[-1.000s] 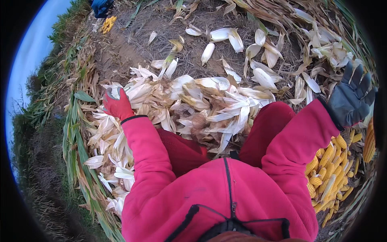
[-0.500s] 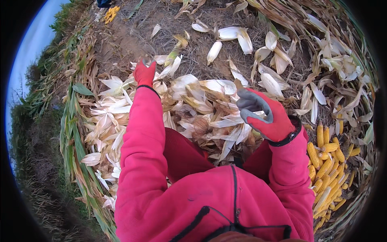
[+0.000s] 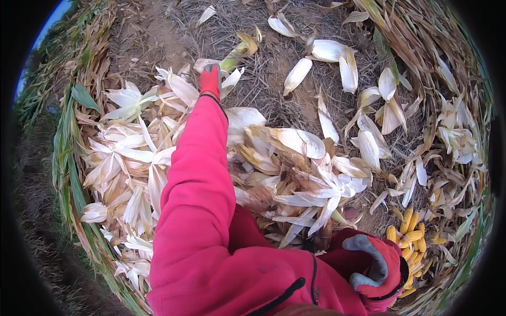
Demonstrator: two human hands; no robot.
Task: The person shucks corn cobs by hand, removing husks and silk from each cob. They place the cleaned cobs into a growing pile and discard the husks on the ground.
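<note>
My left hand (image 3: pixel 210 81), in a red glove with grey fingertips, reaches far forward to the husk heap's far edge. It is among pale corn husks (image 3: pixel 232 83), beside an ear in a greenish husk (image 3: pixel 237 55). The back of the glove hides most of its fingers, so its grip does not show. My right hand (image 3: pixel 377 266) is low at my right side, by my thigh. Its grey-palmed fingers curve away from the thumb with nothing between them. Bare yellow corn cobs (image 3: pixel 412 237) lie in a pile just beyond it.
Dry opened husks (image 3: pixel 126 152) spread in a heap before me and to my left. Husk-covered ears (image 3: pixel 298 75) lie on the straw-strewn ground ahead. Cut stalks (image 3: pixel 406 31) line the right side, and green-brown stalks (image 3: pixel 66 152) the left.
My right hand has dropped down and back toward the cob pile. My left hand has reached slightly farther forward and right. The view has shifted with my lean.
</note>
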